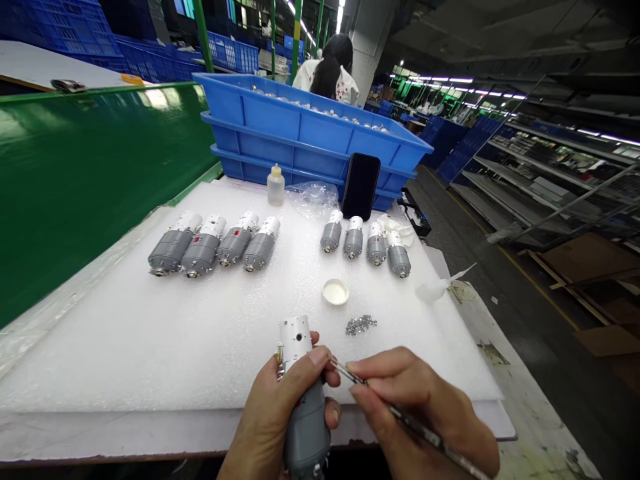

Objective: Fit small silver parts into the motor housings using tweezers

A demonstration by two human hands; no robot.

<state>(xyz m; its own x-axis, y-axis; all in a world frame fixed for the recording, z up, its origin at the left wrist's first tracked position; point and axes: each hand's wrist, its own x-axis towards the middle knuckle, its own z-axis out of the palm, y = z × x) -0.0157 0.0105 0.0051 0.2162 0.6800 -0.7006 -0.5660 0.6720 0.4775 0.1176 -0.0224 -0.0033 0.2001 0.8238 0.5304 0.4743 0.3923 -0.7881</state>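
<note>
My left hand (pixel 280 400) is wrapped around a grey-and-white cylindrical motor-like unit (pixel 307 430), its white end pointing away from me. The thumb lies across the unit near a small red mark. In my right hand (pixel 420 407) is a slim, pen-like metal tool (pixel 353 377), pinched between thumb and fingers. Its thin tip meets the left thumb and fingertips beside the unit; whether a small part is held there is hidden. Just beyond the hands lie a pile of small screws (pixel 361 325) and a round white dish (pixel 335 292) with pale contents.
Several similar units stand in a left row (pixel 213 247) and a right row (pixel 365 247) on white foam (pixel 175 347). Behind them are a squeeze bottle (pixel 275 185), plastic bag (pixel 315 199), phone (pixel 361 187) and stacked blue crates (pixel 300 137). A person (pixel 330 70) is beyond.
</note>
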